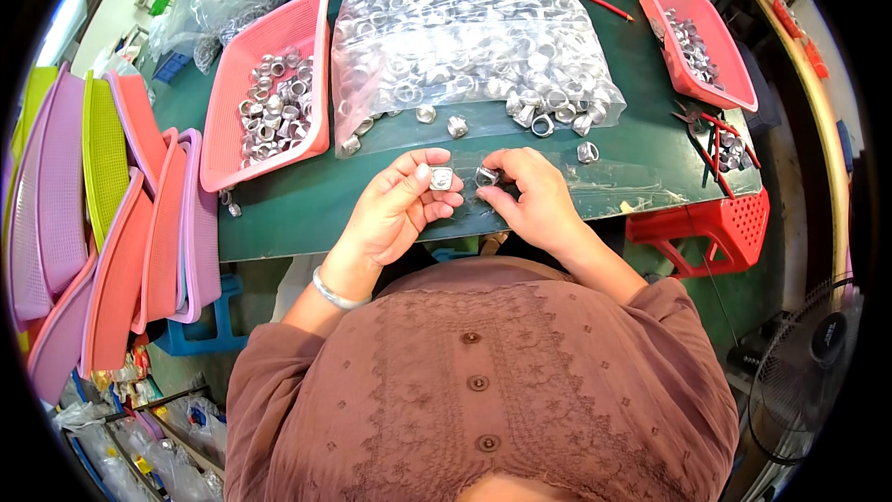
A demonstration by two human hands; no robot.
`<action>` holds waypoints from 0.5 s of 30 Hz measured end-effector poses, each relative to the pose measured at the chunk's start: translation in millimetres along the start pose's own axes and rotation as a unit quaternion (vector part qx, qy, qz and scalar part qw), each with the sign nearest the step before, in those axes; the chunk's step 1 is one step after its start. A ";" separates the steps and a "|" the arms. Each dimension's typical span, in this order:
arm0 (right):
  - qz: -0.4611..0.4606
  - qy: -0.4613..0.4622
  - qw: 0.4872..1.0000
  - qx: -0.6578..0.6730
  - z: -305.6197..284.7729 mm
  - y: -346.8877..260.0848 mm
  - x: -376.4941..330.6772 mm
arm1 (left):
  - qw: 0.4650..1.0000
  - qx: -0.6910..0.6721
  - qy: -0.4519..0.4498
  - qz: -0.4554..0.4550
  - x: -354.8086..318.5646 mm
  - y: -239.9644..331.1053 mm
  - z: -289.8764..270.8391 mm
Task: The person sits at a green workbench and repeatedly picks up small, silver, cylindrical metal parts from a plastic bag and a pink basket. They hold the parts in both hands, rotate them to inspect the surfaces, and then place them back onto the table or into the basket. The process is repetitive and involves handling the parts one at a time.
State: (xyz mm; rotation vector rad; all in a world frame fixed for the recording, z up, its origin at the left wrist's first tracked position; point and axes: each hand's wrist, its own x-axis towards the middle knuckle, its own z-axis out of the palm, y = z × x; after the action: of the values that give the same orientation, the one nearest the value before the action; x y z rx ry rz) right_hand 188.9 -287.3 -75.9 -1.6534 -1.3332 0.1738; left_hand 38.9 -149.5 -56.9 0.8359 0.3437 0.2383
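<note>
Left hand (pixel 395 204) pinches a square-faced ring (pixel 441 178) above the near edge of the green bench (pixel 288 214) in the head view; right hand (pixel 539 193) pinches a second ring (pixel 486 177) just beside it. Beyond, a clear bag (pixel 465 37) of rings reaches toward the far edge, one pink basket (pixel 286 28) standing by the left edge.

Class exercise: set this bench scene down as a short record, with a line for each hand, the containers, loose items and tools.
left hand: holds a square-faced ring, face showing
right hand: pinches another silvery ring
left container: pink basket with rings inside
middle container: clear plastic bag, full of rings
right container: coral tray, also holding rings
loose: a ring beyond the right hand
tools: red-handled pliers
</note>
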 end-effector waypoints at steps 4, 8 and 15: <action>0.056 0.001 0.993 0.105 2.0 -3.1 -1.4 | 0.998 -0.045 0.011 -0.030 -2.6 -1.3 2.8; 0.106 0.001 0.974 0.202 3.5 -4.5 -2.9 | 0.996 -0.074 0.028 -0.051 -4.7 -1.4 7.1; 0.215 -0.030 0.888 0.406 7.5 3.9 -5.5 | 0.992 -0.096 0.049 -0.064 -7.7 -0.1 11.3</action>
State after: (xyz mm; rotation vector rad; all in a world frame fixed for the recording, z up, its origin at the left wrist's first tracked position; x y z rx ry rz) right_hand 184.7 -287.1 -85.0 -1.1741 -0.7318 0.9227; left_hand 36.2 -159.9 -48.5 0.6108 0.4574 0.1908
